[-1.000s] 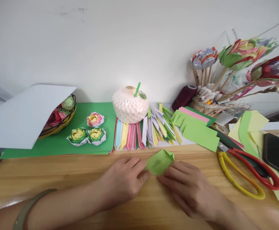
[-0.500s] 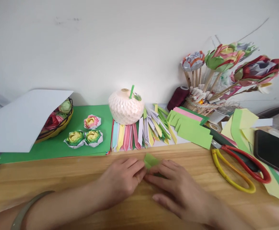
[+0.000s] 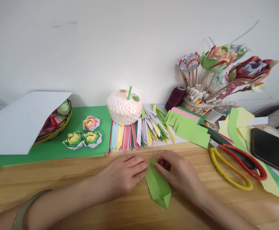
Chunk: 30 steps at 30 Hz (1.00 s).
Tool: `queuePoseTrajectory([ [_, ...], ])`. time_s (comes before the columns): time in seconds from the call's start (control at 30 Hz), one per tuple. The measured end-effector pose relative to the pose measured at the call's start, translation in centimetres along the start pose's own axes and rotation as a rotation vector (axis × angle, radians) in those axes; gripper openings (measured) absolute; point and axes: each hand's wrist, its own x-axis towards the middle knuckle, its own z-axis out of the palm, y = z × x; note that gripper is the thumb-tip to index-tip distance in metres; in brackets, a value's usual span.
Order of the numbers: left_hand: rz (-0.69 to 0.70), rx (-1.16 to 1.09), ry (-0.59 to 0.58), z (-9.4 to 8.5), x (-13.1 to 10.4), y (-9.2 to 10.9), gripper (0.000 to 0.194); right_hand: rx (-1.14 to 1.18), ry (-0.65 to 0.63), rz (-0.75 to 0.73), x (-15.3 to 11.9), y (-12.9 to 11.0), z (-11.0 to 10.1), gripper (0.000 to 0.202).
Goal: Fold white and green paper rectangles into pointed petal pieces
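Observation:
A light green paper strip (image 3: 158, 185) lies on the wooden table between my hands, its near end folded into a point. At its far left edge, the fingertips of my left hand (image 3: 127, 174) are together and hold the paper against the table; the thumb is hidden. My right hand (image 3: 177, 169) is closed at the far right corner, thumb and curled fingers pinching the paper. Beyond the hands lie several folded paper strips (image 3: 127, 137) in many colours, beside a whitish fruit-shaped container (image 3: 124, 108) with a green stem.
At right are a stack of green paper pieces (image 3: 191, 131), scissors (image 3: 240, 164) with red and yellow handles, and a black phone (image 3: 268, 148). Paper flowers on sticks (image 3: 218, 59) stand behind. Left are small paper flowers (image 3: 91, 139) and a basket (image 3: 54, 132) under a white sheet (image 3: 29, 121).
The green paper now shows at greater length, reaching toward me with a folded near end. My right hand has shifted up and right, its fingers curling from a flatter pose. The view has shifted slightly.

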Motion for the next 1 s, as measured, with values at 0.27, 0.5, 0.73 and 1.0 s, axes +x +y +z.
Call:
queuePoseTrajectory([
  [0.27,0.059,0.0,-0.045,-0.5,0.2,-0.4,0.03,-0.041,0.099,-0.236,-0.5,0.8,0.7,0.013],
  [0.5,0.013,-0.038,-0.021,-0.2,0.5,-0.4,0.023,-0.091,0.158,-0.432,-1.2,0.8,0.4,0.02],
  [0.73,-0.027,-0.041,-0.039,0.1,0.3,-0.2,0.025,-0.203,0.129,-0.483,-1.1,0.4,0.0,0.025],
  [1.0,0.044,0.033,-0.079,0.2,-0.2,-0.4,0.032,-0.331,0.05,-0.595,-1.2,0.1,-0.6,0.03],
])
